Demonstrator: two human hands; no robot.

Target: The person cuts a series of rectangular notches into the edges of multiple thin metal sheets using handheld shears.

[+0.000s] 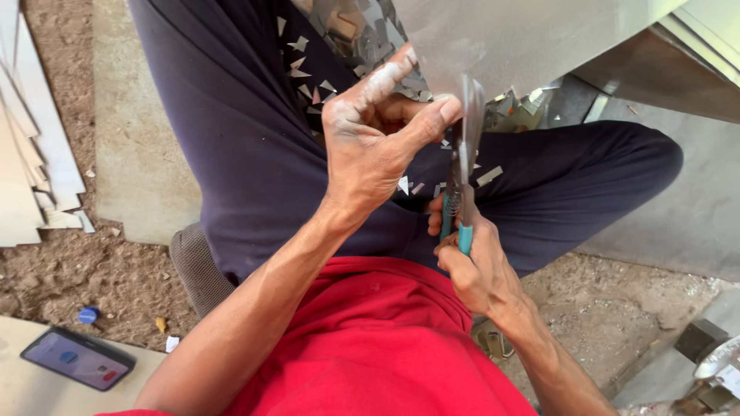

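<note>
My left hand [374, 135] pinches the lower edge of a shiny metal sheet [524, 38] between thumb and fingers, above my lap. Just to its right, my right hand [474, 266] grips the teal handles of tin snips [462, 181], whose blades point up into the sheet's edge. Small silver offcuts [304, 73] lie scattered on my dark trousers [239, 146]. My red shirt [370, 339] fills the bottom of the view.
A stack of pale flat sheets [31, 154] lies at the left on dirt ground. A phone [77, 358] rests on a board at bottom left, near a blue cap [89, 314]. A concrete slab [139, 139] lies behind my leg; metal parts [709, 362] sit at bottom right.
</note>
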